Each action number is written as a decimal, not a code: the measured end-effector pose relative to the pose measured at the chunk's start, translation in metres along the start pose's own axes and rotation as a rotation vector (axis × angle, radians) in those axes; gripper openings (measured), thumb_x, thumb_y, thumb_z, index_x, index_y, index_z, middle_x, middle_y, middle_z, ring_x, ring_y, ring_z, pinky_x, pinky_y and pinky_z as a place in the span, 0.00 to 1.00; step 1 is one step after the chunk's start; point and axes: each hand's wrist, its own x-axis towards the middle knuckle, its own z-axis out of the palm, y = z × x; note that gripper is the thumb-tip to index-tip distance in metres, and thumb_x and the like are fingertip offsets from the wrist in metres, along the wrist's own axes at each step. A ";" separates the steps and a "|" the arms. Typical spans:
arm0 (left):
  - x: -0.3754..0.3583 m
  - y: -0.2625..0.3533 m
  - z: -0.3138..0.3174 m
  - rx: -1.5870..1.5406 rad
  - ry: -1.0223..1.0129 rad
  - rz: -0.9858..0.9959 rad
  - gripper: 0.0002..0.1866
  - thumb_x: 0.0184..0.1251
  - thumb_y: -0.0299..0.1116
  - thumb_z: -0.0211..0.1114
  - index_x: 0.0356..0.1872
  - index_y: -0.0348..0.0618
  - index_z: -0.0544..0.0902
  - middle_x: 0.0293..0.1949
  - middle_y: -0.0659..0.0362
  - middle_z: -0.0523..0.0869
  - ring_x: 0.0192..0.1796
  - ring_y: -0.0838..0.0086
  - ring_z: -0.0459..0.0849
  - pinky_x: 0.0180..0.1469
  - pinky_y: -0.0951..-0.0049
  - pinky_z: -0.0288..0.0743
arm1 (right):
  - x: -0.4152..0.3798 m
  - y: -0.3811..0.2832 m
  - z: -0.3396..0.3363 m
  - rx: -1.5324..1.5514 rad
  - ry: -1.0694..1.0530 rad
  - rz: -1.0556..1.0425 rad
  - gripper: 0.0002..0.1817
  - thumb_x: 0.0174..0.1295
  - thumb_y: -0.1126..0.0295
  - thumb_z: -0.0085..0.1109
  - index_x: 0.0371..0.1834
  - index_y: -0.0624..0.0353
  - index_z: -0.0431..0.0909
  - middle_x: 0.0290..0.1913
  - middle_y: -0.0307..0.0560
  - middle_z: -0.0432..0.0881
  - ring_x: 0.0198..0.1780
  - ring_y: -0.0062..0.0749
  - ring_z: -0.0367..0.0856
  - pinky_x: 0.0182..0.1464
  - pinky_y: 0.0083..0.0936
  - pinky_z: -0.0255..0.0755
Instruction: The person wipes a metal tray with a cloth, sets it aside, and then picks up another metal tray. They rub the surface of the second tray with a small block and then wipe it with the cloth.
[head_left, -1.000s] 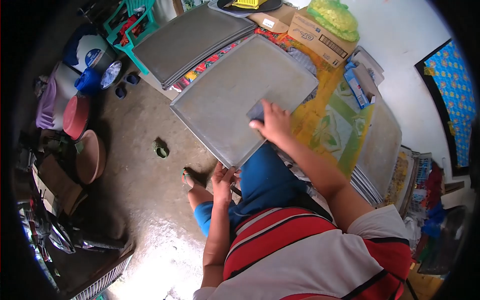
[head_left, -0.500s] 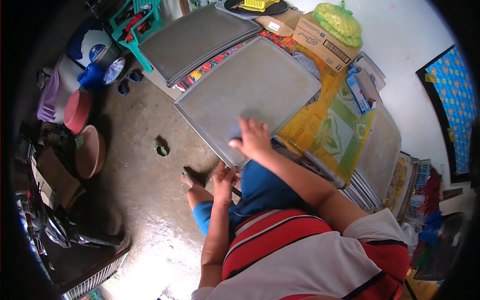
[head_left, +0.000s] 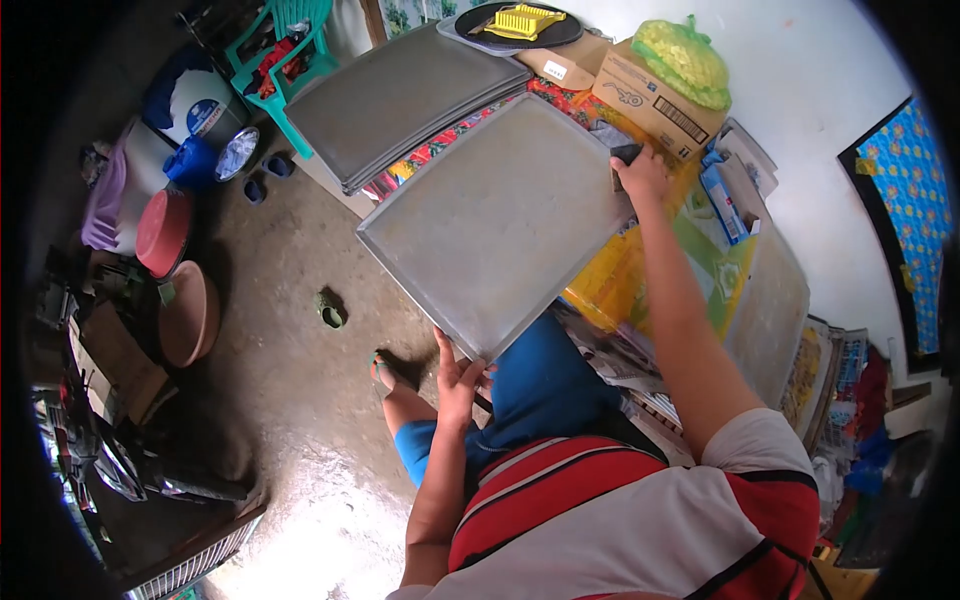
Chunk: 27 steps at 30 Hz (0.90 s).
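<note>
Tray (head_left: 480, 220), grey and rectangular, reaches from over the cloth-covered bench (head_left: 602, 288) to the person's blue shorts (head_left: 550, 385). The left hand (head_left: 461, 390) pinches its near corner; the right hand (head_left: 645, 178) grips a dark pad (head_left: 628, 153) at its right edge. Farther out, a tray stack (head_left: 400, 95) lies left, a carton (head_left: 650, 97) right.

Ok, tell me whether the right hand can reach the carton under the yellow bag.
Likely yes: the right hand is close to the carton, with nothing seen between them, though that hand holds a dark pad.
</note>
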 end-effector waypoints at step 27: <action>0.003 -0.006 -0.008 0.001 -0.075 -0.023 0.52 0.68 0.19 0.53 0.76 0.67 0.25 0.41 0.50 0.84 0.37 0.69 0.84 0.36 0.72 0.81 | 0.045 -0.174 0.049 -0.088 -0.186 -0.415 0.48 0.52 0.36 0.64 0.72 0.50 0.62 0.67 0.49 0.71 0.70 0.42 0.66 0.68 0.49 0.55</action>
